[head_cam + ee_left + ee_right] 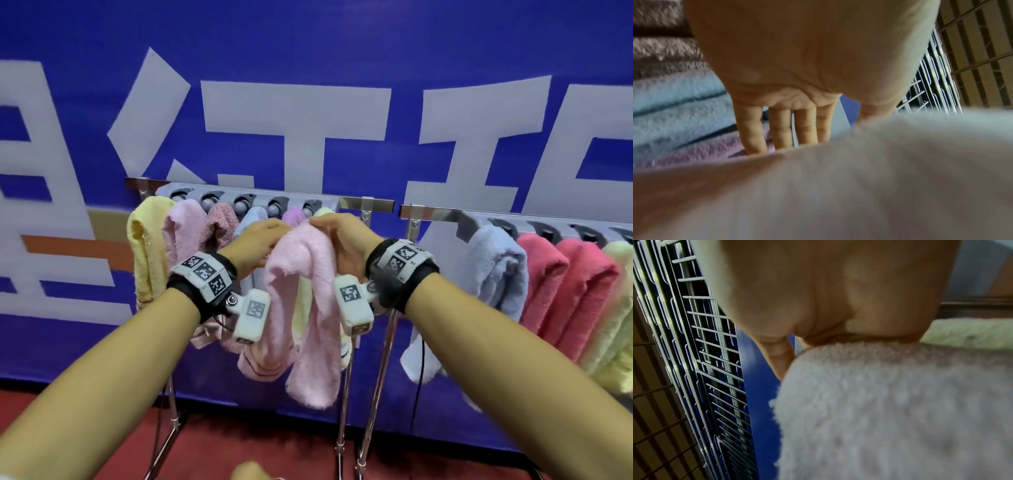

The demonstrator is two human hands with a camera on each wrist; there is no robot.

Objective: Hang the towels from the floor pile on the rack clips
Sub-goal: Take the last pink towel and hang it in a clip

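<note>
Head view: both hands pinch pink towel.

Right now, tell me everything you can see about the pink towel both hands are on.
The pink towel is pale, fluffy terry with a frayed edge. It hangs in loose folds in front of the left rack, its top bunched just below the grey clips. The left hand and right hand hold that top from either side. Whether a clip grips it is hidden. It overlaps a pale yellow-green towel behind.
</note>
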